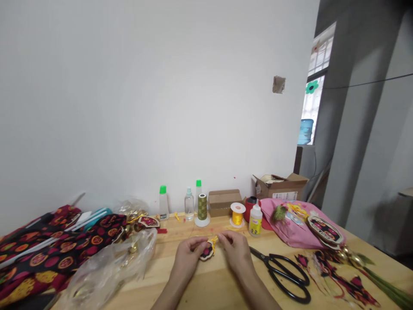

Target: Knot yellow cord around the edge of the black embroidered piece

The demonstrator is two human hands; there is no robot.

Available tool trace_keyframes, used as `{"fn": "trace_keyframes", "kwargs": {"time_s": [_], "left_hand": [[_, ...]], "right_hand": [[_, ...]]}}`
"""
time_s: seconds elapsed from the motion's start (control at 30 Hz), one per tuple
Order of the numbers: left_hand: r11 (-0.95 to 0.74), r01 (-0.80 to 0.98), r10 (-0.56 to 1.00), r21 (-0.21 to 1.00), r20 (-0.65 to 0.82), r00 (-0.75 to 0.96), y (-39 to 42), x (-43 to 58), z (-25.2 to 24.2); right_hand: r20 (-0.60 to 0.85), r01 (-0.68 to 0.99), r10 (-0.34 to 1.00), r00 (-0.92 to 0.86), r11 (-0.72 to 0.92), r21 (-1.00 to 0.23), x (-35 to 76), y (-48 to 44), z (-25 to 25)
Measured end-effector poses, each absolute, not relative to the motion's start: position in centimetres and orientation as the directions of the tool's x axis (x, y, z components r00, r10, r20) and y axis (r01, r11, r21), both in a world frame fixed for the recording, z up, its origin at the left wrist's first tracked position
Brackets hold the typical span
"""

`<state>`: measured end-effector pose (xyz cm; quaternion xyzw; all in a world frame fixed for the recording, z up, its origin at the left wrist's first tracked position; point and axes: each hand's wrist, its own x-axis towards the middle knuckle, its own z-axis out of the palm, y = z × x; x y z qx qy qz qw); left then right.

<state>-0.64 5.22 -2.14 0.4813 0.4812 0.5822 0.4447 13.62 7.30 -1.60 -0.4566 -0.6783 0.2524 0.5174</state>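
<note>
Between thumb and fingers, my left hand (189, 253) pinches a small dark-red patterned plaque (206, 252) with a pale edge. A yellow cord (213, 242) is looped at the plaque's upper right side. My right hand (235, 249) is closed in a pinch on that cord, just right of the plaque. Behind my right hand stands a spool of yellow cord (238, 216), with a strand trailing toward my fingers. A white glue bottle (255, 220) with a yellow label is beside the spool. Black-handled scissors (280, 271) lie to the right of my right hand.
Patterned fabric (97, 241) and a clear plastic bag (112, 262) cover the left side. An olive thread cone (202, 209), bottles and a small cardboard box (225, 202) line the wall. A pink bag (284, 230), a finished-looking plaque (325, 230) and fabric scraps (351, 284) lie right.
</note>
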Motion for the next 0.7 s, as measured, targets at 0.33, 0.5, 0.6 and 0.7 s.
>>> {"fn": "trace_keyframes", "kwargs": {"time_s": [0.33, 0.5, 0.6, 0.7], "left_hand": [[-0.19, 0.017, 0.979, 0.982, 0.19, -0.075, 5.29, -0.65, -2.05], [-0.169, 0.041, 0.985, 0.985, 0.17, -0.041, 5.19, -0.35, -2.12], [-0.141, 0.063, 0.99, 0.988, 0.14, 0.016, 4.93, 0.03, -1.85], [-0.129, 0.085, 0.991, 0.988, 0.125, 0.047, 4.67, 0.25, -1.59]], "right_hand": [[0.49, 0.348, 0.865, -0.109, 0.495, -0.796, 13.13, 6.68, -1.44], [0.471, 0.35, 0.877, -0.097, 0.473, -0.809, 13.11, 6.56, -1.18], [0.457, 0.331, 0.885, -0.092, 0.46, -0.824, 13.13, 6.52, -1.12], [0.456, 0.324, 0.884, -0.102, 0.463, -0.825, 13.17, 6.47, -1.08]]}}
